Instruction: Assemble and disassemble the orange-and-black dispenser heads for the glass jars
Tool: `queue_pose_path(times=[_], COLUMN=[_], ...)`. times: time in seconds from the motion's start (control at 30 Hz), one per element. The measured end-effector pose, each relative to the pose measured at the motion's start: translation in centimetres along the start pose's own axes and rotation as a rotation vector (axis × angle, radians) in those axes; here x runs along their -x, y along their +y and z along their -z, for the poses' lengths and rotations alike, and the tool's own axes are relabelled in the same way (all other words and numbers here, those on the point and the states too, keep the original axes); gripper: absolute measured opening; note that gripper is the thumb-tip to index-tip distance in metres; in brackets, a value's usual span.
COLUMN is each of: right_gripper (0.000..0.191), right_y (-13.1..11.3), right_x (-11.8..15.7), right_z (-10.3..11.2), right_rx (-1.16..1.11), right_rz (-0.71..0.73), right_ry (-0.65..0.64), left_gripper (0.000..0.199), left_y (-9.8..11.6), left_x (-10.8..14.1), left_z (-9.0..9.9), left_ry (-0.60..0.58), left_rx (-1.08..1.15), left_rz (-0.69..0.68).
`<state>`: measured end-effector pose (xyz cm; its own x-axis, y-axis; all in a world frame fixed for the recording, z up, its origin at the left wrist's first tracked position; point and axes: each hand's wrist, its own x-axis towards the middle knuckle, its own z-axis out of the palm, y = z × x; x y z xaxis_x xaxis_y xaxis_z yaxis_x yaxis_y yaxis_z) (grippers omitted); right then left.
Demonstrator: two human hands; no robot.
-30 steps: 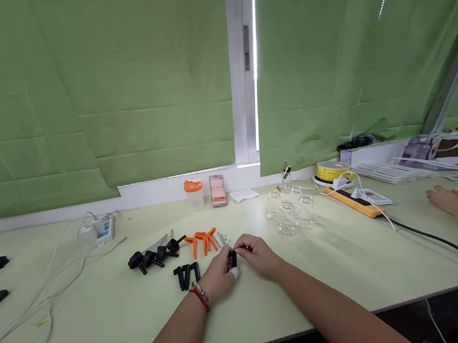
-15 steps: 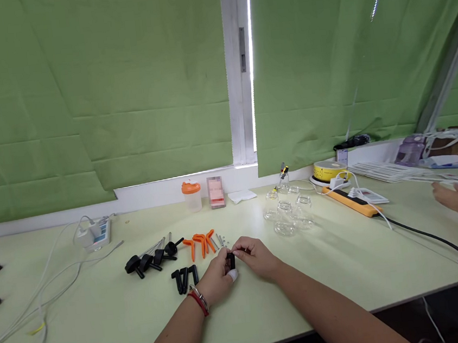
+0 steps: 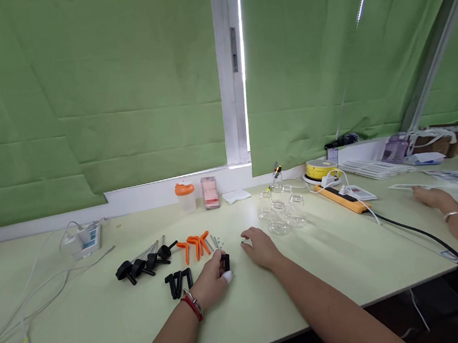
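The left hand (image 3: 211, 278) rests on the pale green bench (image 3: 345, 268) with its fingers closed around one small black block (image 3: 226, 261), which stands on the bench top just right of three black pegs (image 3: 178, 282), while the right hand (image 3: 260, 247) lies flat beside it, fingers spread and holding nothing. Beyond the block lie three orange brackets (image 3: 196, 245), a few small silver screws (image 3: 215, 242) too fine to count, and four black knobbed rods (image 3: 144, 263). Farther back stand four clear glass jars (image 3: 279, 216) and one orange-lidded cup (image 3: 185, 197); at the right edge another person's hand (image 3: 430, 196) rests on papers.
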<state>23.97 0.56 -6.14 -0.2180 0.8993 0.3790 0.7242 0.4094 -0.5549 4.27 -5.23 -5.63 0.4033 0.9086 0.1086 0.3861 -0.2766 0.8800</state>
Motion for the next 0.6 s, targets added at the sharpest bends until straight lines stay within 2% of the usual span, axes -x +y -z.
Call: queue_pose_path(times=[0.1,0.27,0.4,0.6], right_gripper=[0.033,0.035,0.042,0.034], right_y=[0.6,0.3,-0.8,-3.7], right_x=[-0.1,0.0,0.4,1.4], right_z=[-0.2,-0.7,-0.6,-0.2], right_rx=[0.126,0.209,0.044,-0.28], right_rz=[-0.048,-0.037,0.036,0.323], right_ry=[-0.081,-0.163,-0.089,0.051], left_gripper=[0.027,0.026,0.025,0.025], left_y=[0.1,0.2,0.3,0.2], left_x=[0.1,0.2,0.2,0.1], left_z=[0.1,0.1,0.1,0.0], left_ry=[0.007,-0.004,0.009,0.017], left_rx=[-0.02,-0.025,-0.048,-0.035], left_rz=[0.005,0.003,-0.004,-0.022])
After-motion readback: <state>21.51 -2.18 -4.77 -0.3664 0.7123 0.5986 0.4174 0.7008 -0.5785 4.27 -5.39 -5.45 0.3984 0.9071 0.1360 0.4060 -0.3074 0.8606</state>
